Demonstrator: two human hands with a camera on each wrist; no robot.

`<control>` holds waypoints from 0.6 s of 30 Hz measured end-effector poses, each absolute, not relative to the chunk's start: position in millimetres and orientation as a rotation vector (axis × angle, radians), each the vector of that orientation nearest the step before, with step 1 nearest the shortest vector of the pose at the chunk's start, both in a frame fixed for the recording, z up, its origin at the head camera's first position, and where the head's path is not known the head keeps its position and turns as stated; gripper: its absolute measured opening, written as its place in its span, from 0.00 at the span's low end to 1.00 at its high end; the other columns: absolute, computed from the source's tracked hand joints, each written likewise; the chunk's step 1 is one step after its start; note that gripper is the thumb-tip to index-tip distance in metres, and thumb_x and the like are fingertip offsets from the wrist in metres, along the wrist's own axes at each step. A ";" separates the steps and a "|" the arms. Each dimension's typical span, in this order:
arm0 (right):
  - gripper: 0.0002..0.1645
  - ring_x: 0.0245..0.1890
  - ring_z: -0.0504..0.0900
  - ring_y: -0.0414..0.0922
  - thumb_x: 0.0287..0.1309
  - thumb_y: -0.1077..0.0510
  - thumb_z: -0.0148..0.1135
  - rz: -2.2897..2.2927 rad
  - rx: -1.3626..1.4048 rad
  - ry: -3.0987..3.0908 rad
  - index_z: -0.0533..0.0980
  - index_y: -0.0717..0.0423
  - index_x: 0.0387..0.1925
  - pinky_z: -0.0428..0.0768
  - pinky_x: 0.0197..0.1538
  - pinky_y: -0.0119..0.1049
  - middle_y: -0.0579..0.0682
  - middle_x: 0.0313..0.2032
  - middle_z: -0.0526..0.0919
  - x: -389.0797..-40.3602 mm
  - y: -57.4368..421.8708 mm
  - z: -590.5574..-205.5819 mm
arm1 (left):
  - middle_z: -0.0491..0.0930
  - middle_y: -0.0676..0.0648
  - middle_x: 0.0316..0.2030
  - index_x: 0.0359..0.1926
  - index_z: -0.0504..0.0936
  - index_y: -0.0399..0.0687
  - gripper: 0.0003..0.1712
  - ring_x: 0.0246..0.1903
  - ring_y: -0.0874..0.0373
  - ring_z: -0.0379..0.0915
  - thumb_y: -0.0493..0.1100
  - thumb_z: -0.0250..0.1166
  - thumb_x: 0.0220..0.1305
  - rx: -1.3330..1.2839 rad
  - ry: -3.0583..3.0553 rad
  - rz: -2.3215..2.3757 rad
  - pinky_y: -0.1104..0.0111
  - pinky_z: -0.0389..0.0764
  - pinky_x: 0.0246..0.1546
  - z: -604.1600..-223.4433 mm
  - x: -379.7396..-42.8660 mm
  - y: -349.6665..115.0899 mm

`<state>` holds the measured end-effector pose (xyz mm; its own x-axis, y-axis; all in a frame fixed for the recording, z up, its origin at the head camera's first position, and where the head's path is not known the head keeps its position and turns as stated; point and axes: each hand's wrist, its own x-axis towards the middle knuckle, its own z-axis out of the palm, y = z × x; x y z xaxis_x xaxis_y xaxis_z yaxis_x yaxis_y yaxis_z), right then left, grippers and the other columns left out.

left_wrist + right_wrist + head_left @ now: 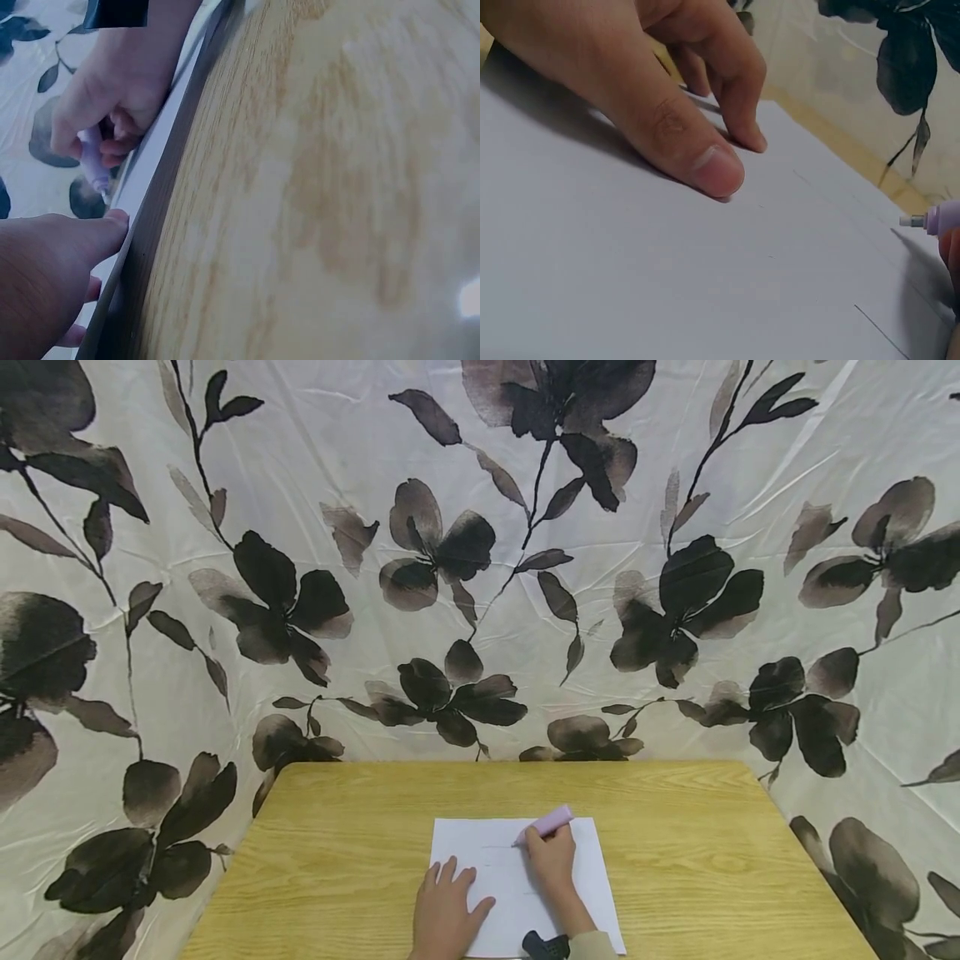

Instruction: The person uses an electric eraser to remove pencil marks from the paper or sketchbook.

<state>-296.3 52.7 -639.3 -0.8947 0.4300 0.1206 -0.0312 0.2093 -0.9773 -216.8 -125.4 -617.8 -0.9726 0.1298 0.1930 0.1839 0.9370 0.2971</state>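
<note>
A white sheet of paper (510, 893) with thin, faint pencil lines lies on the table. My left hand (447, 910) rests on the left part of the sheet, fingers spread; its thumb (716, 172) shows close up in the right wrist view. My right hand (553, 860) grips a thick lilac electric eraser (551, 822), slanted with its narrow end down to the left. The white tip (906, 221) is right by a faint line near the sheet's far edge. A darker line (881, 331) runs nearer the front.
The wood-grain table (322, 868) extends to both sides of the paper. Behind it and along the sides hangs a pale cloth (360, 635) with dark flowers. A black strap with a device (545, 945) is on the right wrist, beside a beige sleeve (592, 946).
</note>
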 end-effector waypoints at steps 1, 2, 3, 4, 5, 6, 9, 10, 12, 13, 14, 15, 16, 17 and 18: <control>0.13 0.18 0.71 0.41 0.45 0.65 0.63 1.739 -0.368 -2.124 0.70 0.62 0.33 0.71 0.19 0.31 0.49 0.19 0.74 -296.2 53.6 -639.7 | 0.76 0.35 0.55 0.48 0.84 0.47 0.31 0.58 0.34 0.66 0.65 0.67 0.53 -0.237 -2.929 -0.474 0.42 0.67 0.58 -618.0 -216.9 -125.2; 0.12 0.17 0.71 0.40 0.45 0.65 0.63 1.746 -0.366 -2.127 0.70 0.61 0.33 0.71 0.19 0.31 0.48 0.18 0.74 -296.0 54.3 -640.2 | 0.76 0.35 0.55 0.48 0.84 0.47 0.31 0.58 0.34 0.66 0.65 0.68 0.53 -0.236 -2.933 -0.476 0.42 0.67 0.58 -618.1 -217.0 -125.1; 0.12 0.17 0.71 0.40 0.46 0.65 0.63 1.751 -0.359 -2.129 0.70 0.62 0.33 0.71 0.19 0.31 0.48 0.18 0.74 -295.8 54.9 -640.6 | 0.76 0.35 0.55 0.48 0.84 0.47 0.31 0.58 0.34 0.65 0.65 0.68 0.53 -0.235 -2.936 -0.478 0.42 0.67 0.58 -618.1 -216.9 -125.0; 0.12 0.16 0.71 0.40 0.46 0.65 0.63 1.759 -0.353 -2.130 0.70 0.62 0.33 0.71 0.18 0.31 0.48 0.18 0.74 -295.6 55.3 -641.2 | 0.76 0.35 0.55 0.48 0.84 0.47 0.31 0.58 0.34 0.65 0.65 0.68 0.53 -0.236 -2.937 -0.482 0.42 0.67 0.58 -617.9 -216.9 -124.8; 0.12 0.16 0.71 0.39 0.46 0.66 0.63 1.766 -0.347 -2.128 0.70 0.62 0.33 0.71 0.18 0.30 0.48 0.17 0.74 -295.3 55.7 -641.8 | 0.76 0.35 0.55 0.48 0.84 0.47 0.31 0.58 0.34 0.65 0.65 0.68 0.53 -0.237 -2.937 -0.484 0.42 0.67 0.59 -618.1 -216.8 -124.8; 0.12 0.16 0.71 0.39 0.46 0.66 0.63 1.773 -0.343 -2.126 0.70 0.62 0.33 0.71 0.18 0.30 0.48 0.17 0.74 -294.8 56.0 -642.1 | 0.76 0.35 0.55 0.48 0.84 0.47 0.31 0.58 0.34 0.65 0.65 0.68 0.53 -0.238 -2.938 -0.484 0.42 0.67 0.59 -618.4 -216.9 -124.7; 0.12 0.15 0.71 0.39 0.47 0.66 0.63 1.783 -0.335 -2.120 0.69 0.62 0.33 0.71 0.17 0.30 0.47 0.17 0.74 -293.3 56.5 -642.6 | 0.76 0.35 0.55 0.49 0.84 0.47 0.31 0.58 0.34 0.65 0.65 0.68 0.53 -0.238 -2.941 -0.482 0.43 0.66 0.59 -620.4 -216.1 -124.7; 0.12 0.15 0.71 0.39 0.47 0.66 0.63 1.783 -0.335 -2.121 0.69 0.62 0.33 0.71 0.17 0.30 0.47 0.17 0.74 -292.9 56.6 -642.7 | 0.75 0.36 0.55 0.49 0.84 0.47 0.31 0.59 0.34 0.65 0.65 0.68 0.53 -0.238 -2.941 -0.479 0.43 0.67 0.59 -621.4 -216.0 -124.7; 0.12 0.15 0.71 0.39 0.47 0.66 0.64 1.773 -0.331 -2.128 0.69 0.62 0.33 0.70 0.17 0.30 0.47 0.17 0.73 -292.3 56.6 -642.7 | 0.76 0.36 0.55 0.49 0.84 0.48 0.31 0.58 0.34 0.65 0.65 0.68 0.53 -0.237 -2.935 -0.473 0.43 0.67 0.59 -623.2 -215.8 -124.8; 0.12 0.15 0.71 0.39 0.47 0.66 0.64 1.771 -0.329 -2.131 0.69 0.62 0.33 0.71 0.17 0.30 0.47 0.17 0.73 -292.5 56.6 -643.0 | 0.76 0.36 0.55 0.49 0.84 0.48 0.31 0.58 0.34 0.65 0.65 0.68 0.53 -0.237 -2.927 -0.471 0.43 0.67 0.59 -624.0 -215.6 -125.0; 0.12 0.15 0.71 0.39 0.47 0.66 0.64 1.768 -0.326 -2.136 0.69 0.62 0.33 0.71 0.17 0.30 0.47 0.17 0.73 -292.7 56.5 -643.1 | 0.76 0.36 0.55 0.48 0.84 0.47 0.31 0.58 0.34 0.66 0.65 0.68 0.53 -0.241 -2.911 -0.475 0.43 0.67 0.58 -624.5 -215.6 -125.0; 0.13 0.15 0.71 0.39 0.47 0.66 0.64 1.766 -0.325 -2.137 0.70 0.62 0.33 0.71 0.17 0.30 0.47 0.17 0.73 -293.2 56.5 -643.0 | 0.76 0.36 0.54 0.48 0.84 0.47 0.31 0.58 0.34 0.66 0.65 0.68 0.53 -0.246 -2.897 -0.477 0.43 0.67 0.58 -624.9 -215.8 -125.2; 0.13 0.16 0.71 0.39 0.46 0.66 0.64 1.765 -0.321 -2.135 0.70 0.62 0.33 0.72 0.18 0.30 0.48 0.17 0.74 -293.7 56.4 -642.8 | 0.76 0.36 0.54 0.48 0.84 0.47 0.31 0.57 0.34 0.66 0.65 0.68 0.53 -0.252 -2.882 -0.473 0.43 0.67 0.58 -625.5 -216.3 -125.3; 0.13 0.16 0.71 0.39 0.46 0.66 0.64 1.762 -0.317 -2.135 0.70 0.62 0.34 0.72 0.18 0.30 0.48 0.17 0.74 -294.4 56.3 -643.0 | 0.76 0.36 0.54 0.48 0.84 0.47 0.31 0.57 0.34 0.66 0.64 0.68 0.54 -0.257 -2.867 -0.473 0.43 0.67 0.59 -626.1 -216.5 -125.4; 0.13 0.16 0.72 0.39 0.46 0.66 0.64 1.763 -0.315 -2.132 0.70 0.62 0.34 0.72 0.18 0.30 0.48 0.17 0.74 -294.7 56.2 -642.9 | 0.76 0.36 0.54 0.48 0.84 0.46 0.30 0.57 0.35 0.67 0.64 0.68 0.54 -0.266 -2.856 -0.469 0.43 0.67 0.59 -627.0 -216.9 -125.5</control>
